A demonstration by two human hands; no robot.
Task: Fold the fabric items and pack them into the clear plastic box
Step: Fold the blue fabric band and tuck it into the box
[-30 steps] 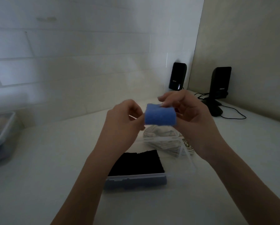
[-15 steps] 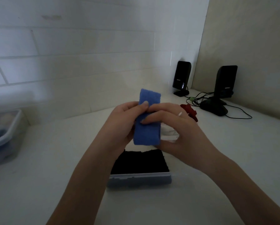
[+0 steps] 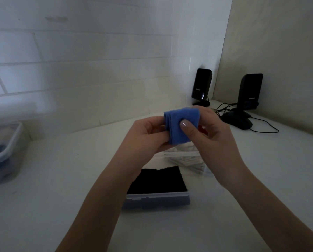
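While both the left hand (image 3: 148, 135) and right hand (image 3: 212, 135) pinch it, the folded blue cloth (image 3: 181, 124) hangs upright.

You've got two black speakers (image 3: 201, 86) (image 3: 250, 93) with cables (image 3: 266, 124) upper right, a lidded container (image 3: 5, 151) far left on the worktop (image 3: 61, 179).

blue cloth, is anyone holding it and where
Yes, both hands. The left hand grips the blue cloth at its left edge; the right hand pinches its right side, thumb on the front.
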